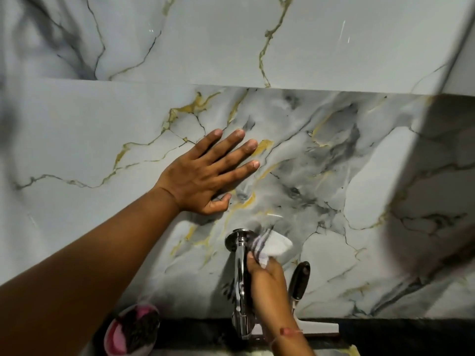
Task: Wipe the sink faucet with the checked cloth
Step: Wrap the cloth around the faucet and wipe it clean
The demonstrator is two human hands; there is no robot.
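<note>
**Cloth on the faucet base, other hand braced on the wall**

Here, low centre of view: chrome faucet [241, 273] projecting from the marble-pattern wall tile [334, 176], its round wall flange at the top and the spout running down toward the camera. Surface is glossy, with bright reflections along the pipe.

Checked cloth [270, 245]: white with dark stripes, bunched against the right side of the faucet, just beside the flange. Part of it spreads onto the tile. Slightly blurred.

Right hand [267, 281]: closed around the cloth, fingers pressing it to the faucet pipe. Wrist enters from the bottom edge.

Left hand [205, 173]: flat and spread, palm on the wall tile above and left of the faucet, grasping nothing. Forearm crosses from the lower left corner.

Surroundings: a squeegee [299, 283] with a dark handle leans against the tile just right of the right hand, its pale blade resting on the dark ledge [398, 332]. A pink and white bowl-like item [131, 330] sits bottom left; its contents are dark and unclear.
</note>
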